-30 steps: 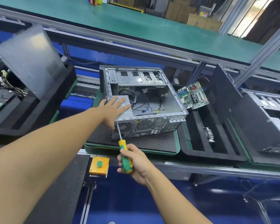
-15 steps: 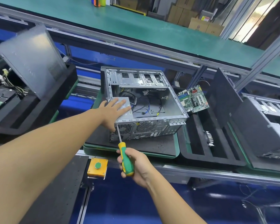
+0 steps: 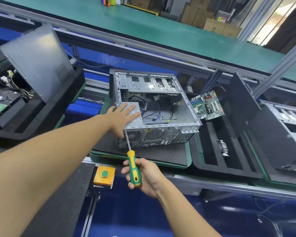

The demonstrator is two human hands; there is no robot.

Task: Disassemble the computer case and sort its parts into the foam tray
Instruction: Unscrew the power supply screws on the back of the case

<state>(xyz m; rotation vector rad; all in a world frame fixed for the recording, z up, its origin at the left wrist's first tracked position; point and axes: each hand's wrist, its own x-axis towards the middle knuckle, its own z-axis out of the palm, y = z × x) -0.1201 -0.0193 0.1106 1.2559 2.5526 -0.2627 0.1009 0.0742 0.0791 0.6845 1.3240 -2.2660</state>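
The open computer case [image 3: 161, 137] lies on its side on a dark, green-rimmed mat [image 3: 152, 154], just left of the black foam tray [image 3: 212, 142], where a motherboard [image 3: 207, 105] leans at the far end. The left hand [image 3: 121, 115] rests flat on the grey power supply [image 3: 137, 119] inside the case, fingers straight and slightly spread. The right hand [image 3: 143, 175] grips the green-and-yellow screwdriver [image 3: 133, 168], fingers curled round its handle. The tip meets the case's rear top corner; whether it sits in a screw is unclear.
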